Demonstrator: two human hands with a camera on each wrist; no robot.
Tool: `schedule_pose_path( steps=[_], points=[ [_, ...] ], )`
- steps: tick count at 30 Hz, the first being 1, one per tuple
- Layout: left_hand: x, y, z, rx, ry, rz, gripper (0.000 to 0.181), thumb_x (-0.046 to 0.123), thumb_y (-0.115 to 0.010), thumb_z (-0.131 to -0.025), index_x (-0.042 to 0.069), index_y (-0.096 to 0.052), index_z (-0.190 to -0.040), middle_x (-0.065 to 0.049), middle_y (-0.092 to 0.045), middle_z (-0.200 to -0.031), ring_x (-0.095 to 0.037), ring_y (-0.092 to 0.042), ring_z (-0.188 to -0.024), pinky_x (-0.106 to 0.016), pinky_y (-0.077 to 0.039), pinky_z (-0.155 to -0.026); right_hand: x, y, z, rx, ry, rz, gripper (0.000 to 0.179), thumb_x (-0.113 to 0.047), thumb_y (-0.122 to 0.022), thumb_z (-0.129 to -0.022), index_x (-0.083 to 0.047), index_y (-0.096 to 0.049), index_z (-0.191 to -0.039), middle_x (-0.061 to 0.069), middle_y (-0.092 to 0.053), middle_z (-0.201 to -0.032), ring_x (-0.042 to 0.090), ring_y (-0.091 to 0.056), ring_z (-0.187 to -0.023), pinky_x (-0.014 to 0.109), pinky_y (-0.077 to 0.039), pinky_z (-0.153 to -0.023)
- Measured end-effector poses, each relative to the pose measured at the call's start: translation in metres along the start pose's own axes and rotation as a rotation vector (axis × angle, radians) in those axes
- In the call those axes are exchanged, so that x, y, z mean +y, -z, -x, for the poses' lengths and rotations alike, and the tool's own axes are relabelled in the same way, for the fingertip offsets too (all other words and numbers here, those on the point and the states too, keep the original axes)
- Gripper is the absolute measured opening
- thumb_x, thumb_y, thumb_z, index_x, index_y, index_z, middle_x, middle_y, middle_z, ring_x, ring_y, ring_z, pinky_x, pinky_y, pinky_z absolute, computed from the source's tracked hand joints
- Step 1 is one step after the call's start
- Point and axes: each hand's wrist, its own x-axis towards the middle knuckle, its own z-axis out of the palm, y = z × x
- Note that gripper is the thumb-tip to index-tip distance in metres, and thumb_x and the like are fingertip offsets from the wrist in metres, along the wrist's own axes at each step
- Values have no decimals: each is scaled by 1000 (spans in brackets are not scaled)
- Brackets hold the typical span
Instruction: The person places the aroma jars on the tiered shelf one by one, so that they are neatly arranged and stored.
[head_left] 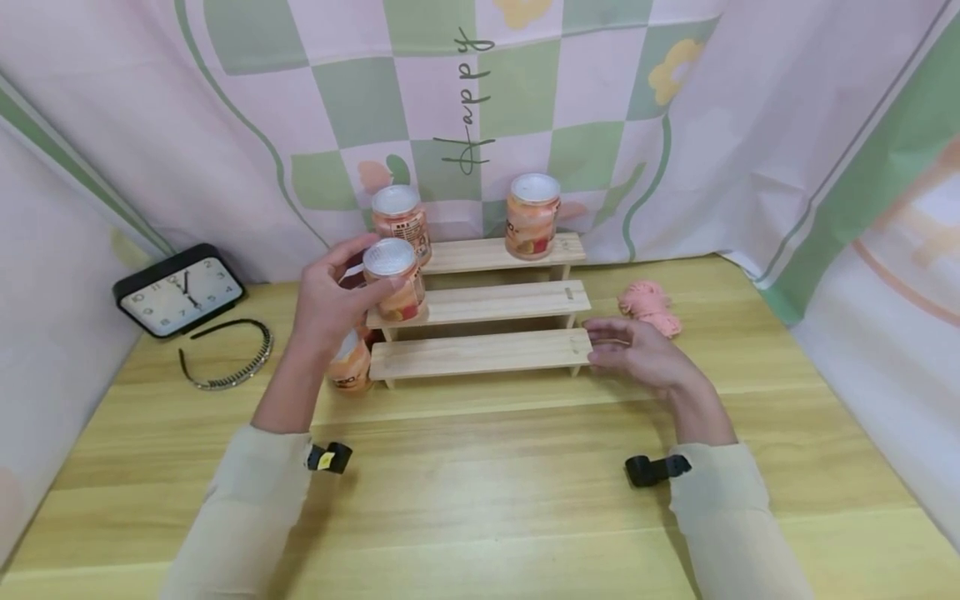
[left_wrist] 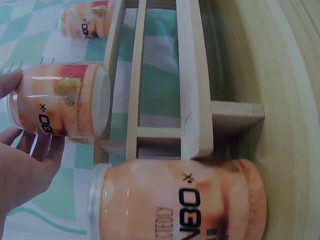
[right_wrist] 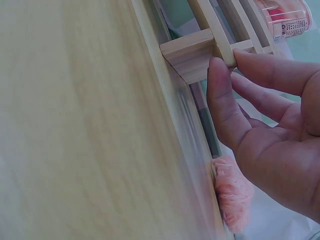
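My left hand (head_left: 330,292) grips a peach-coloured can (head_left: 407,302) with a pale top, fingers on one side and thumb on the other. The can is upright at the left end of the middle step of a three-step wooden rack (head_left: 480,354). In the left wrist view, the held can (left_wrist: 55,100) is close over that step. At the rack's right end, my right hand (head_left: 637,350) pinches the lowest step's edge between thumb and forefinger, as the right wrist view shows. Two similar cans stand on the top step, one left (head_left: 399,218) and one right (head_left: 531,218).
Another can (head_left: 351,372) stands on the table against the rack's left side, partly behind my left wrist. A black clock (head_left: 180,292) and a headband (head_left: 240,375) lie farther left. Pink yarn (head_left: 648,307) is just beyond my right hand. A patterned curtain (head_left: 360,100) hangs behind the rack.
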Motion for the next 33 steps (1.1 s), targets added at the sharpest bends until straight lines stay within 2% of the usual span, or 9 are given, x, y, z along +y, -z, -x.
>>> schedule_pose_path(
  steps=[13, 25, 33],
  points=[
    [-2, -19, -3, -20, -35, -54, 60, 9, -84, -82, 2, -61, -137, -10, -59, -133, -22, -56, -119, -33, -51, -97, 0, 0, 0, -6, 0, -17, 60, 3, -61, -97, 11, -34, -150, 31, -40, -147, 27, -55, -118, 30, -53, -95],
    [1, -37, -5, -34, -39, -19, 59, 7, -83, -82, 2, -61, -137, -11, -60, -127, -23, -57, -113, -31, -51, -94, -1, 0, 0, -9, -6, -32, 60, 5, -59, -97, 11, -33, -150, 31, -39, -147, 29, -55, -119, 31, -54, -95],
    [-3, -52, -8, -49, -80, -18, 60, 5, -84, -80, -1, -61, -136, -10, -61, -129, -22, -59, -114, -36, -50, -97, -2, 0, 0, -10, -13, -39, 61, 5, -60, -97, 12, -32, -150, 32, -39, -147, 26, -56, -117, 31, -54, -94]
  ],
)
